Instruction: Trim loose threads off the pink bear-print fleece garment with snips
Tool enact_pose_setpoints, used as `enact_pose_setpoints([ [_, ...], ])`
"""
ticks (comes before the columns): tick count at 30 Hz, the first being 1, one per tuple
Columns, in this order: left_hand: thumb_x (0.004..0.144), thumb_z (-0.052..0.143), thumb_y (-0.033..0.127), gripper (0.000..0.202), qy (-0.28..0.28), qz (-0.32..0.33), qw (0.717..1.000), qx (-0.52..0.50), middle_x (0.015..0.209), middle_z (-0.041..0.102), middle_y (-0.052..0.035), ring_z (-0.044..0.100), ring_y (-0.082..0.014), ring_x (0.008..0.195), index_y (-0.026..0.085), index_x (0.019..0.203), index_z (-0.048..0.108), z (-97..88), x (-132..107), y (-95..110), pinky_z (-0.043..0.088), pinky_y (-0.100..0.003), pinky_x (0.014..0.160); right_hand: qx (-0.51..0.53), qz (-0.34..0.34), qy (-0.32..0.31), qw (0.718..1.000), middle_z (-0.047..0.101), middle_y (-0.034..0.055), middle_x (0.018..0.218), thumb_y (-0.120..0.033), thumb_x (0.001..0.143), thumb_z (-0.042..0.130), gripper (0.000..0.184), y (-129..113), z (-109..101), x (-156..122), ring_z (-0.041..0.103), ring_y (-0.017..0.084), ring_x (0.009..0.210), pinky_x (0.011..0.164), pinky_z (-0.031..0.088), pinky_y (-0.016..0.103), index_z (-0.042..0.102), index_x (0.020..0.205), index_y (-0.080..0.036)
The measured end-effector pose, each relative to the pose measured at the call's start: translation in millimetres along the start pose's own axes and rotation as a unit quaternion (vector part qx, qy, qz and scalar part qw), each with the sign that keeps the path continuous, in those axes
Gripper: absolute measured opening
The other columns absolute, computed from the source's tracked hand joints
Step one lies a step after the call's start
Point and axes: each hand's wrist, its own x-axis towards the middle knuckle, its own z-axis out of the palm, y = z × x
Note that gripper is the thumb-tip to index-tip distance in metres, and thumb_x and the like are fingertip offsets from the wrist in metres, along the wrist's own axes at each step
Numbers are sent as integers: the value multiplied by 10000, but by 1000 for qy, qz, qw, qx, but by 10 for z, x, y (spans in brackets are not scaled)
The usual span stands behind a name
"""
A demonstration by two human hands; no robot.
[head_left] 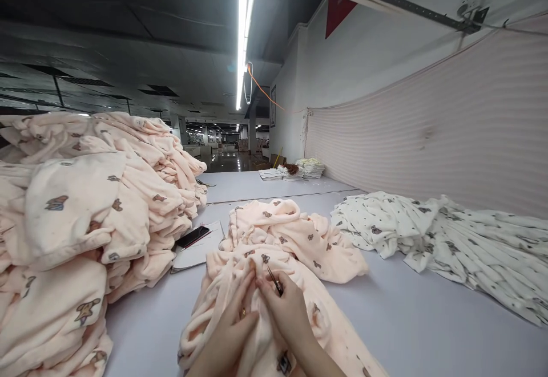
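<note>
A pale peach fleece garment (291,240) with small bear prints lies bunched on the table in front of me. My left hand (233,331) presses on it, fingers pinching a fold of the fabric. My right hand (289,308) is closed on small thread snips (274,280), whose dark blades point up and left at the pinched fold. The two hands touch each other over the garment's near part.
A tall pile of the same peach garments (85,217) fills the left. A phone (192,236) lies on papers (199,251) beside it. White printed garments (449,240) spread along the right by a pink striped fabric wall (449,137). Grey table surface (406,320) shows between.
</note>
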Motion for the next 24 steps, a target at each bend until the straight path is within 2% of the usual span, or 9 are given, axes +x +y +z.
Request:
enact_pose_setpoints([
  [4,614,465,108,933,-51,-37,996,-67,1574,158,-17,150,-171,1435,179,1479,125,84,-24,159,170,-347,1170,14,14,-9,1000,598,-8,641,-289,718,621,109,86,-50,187,519,194,670,612,310,269,598,655,-204],
  [8,751,496,197,745,-40,-33,998,18,1553,245,-2,257,-231,1402,239,1455,256,-77,-31,191,171,-403,1170,99,10,-43,994,461,-52,586,-301,725,555,150,166,-204,352,439,138,591,558,299,242,500,617,-213],
  [10,826,484,291,616,-3,-23,998,59,1477,407,-35,443,-258,1278,259,1423,337,-164,29,133,281,-438,1122,144,24,-61,988,397,-75,561,-359,751,540,174,204,-282,397,364,105,499,489,258,228,479,666,-219],
  [13,845,467,297,586,8,6,994,105,1288,587,-82,640,-208,888,248,1417,346,-216,214,43,534,-380,839,190,46,-89,977,324,-108,503,-421,760,566,238,272,-335,451,231,66,405,427,166,221,465,689,-218],
  [16,774,542,219,671,-4,62,984,164,1383,499,-91,632,-162,787,239,1415,346,-207,397,56,523,-364,850,217,59,-107,969,292,-134,452,-477,768,596,310,371,-309,546,205,46,356,390,134,208,450,685,-217],
  [18,772,550,236,658,1,58,984,166,1386,501,-96,643,-169,804,227,1404,365,-196,413,109,524,-368,858,227,69,-120,964,268,-151,429,-474,824,581,337,449,-283,621,184,33,319,356,119,193,439,668,-212],
  [21,829,505,306,491,77,59,976,196,1221,638,-64,666,-226,871,252,1316,484,-135,188,111,557,-390,802,236,78,-137,959,292,-154,448,-397,924,528,329,545,-268,697,190,15,299,319,151,163,472,682,-181],
  [23,835,510,330,387,154,126,945,258,1153,676,-32,644,-272,1004,307,1215,578,-19,-78,2,545,-426,862,238,82,-139,958,313,-149,466,-363,946,512,310,567,-266,714,202,10,301,311,169,153,496,706,-167],
  [24,828,517,340,378,162,170,932,275,1153,681,-21,628,-289,1061,335,1198,597,67,-211,-80,557,-420,861,237,84,-139,958,318,-147,472,-352,946,515,296,560,-268,716,208,10,304,312,171,152,500,716,-166],
])
